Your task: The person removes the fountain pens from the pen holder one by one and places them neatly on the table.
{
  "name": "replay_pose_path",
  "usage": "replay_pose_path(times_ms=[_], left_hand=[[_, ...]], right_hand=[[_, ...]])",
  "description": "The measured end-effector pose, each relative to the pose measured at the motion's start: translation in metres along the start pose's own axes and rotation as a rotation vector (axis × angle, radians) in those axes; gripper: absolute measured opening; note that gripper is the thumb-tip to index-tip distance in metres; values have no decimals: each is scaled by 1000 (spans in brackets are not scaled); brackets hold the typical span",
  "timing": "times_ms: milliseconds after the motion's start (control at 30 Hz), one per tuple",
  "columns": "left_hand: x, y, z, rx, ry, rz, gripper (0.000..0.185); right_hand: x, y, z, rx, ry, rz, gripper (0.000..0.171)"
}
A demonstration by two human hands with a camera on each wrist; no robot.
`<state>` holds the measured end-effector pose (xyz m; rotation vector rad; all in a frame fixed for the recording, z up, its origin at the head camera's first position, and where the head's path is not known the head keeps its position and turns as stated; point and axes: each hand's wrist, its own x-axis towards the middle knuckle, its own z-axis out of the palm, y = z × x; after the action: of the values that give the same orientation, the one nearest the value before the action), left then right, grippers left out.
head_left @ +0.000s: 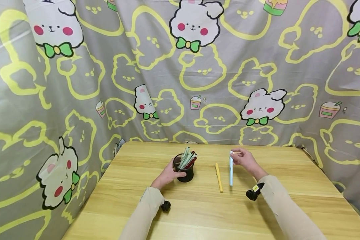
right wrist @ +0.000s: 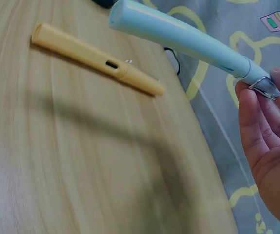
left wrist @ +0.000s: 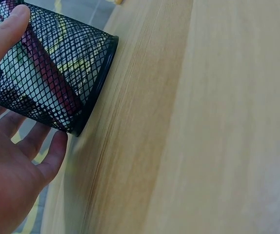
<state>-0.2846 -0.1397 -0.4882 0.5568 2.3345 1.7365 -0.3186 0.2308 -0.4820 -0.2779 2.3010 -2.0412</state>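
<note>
Pens and mesh cup on the worktop (head_left: 288, 186).
My left hand (head_left: 167, 175) curls round the black mesh cup (head_left: 184, 170); my right hand (head_left: 246, 160) pinches the light-blue pen (head_left: 231, 173) by its top end, beside the yellow pen (head_left: 218, 177) lying flat.

No readable text, labels, brands or numbers anywhere — not on the light-blue pen (right wrist: 179, 41), the yellow pen (right wrist: 93, 58) or the mesh pen cup (left wrist: 52, 73). Backdrop cloth (head_left: 258, 66) shows cartoon prints only — no lettering.
</note>
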Motion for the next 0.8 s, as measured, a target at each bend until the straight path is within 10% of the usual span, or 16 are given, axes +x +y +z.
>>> replay_pose_path(times_ms=[800], left_hand=[[-1,1,0,13,2,-1,76]], right_hand=[[5,35,2,-44,-49,180,40]])
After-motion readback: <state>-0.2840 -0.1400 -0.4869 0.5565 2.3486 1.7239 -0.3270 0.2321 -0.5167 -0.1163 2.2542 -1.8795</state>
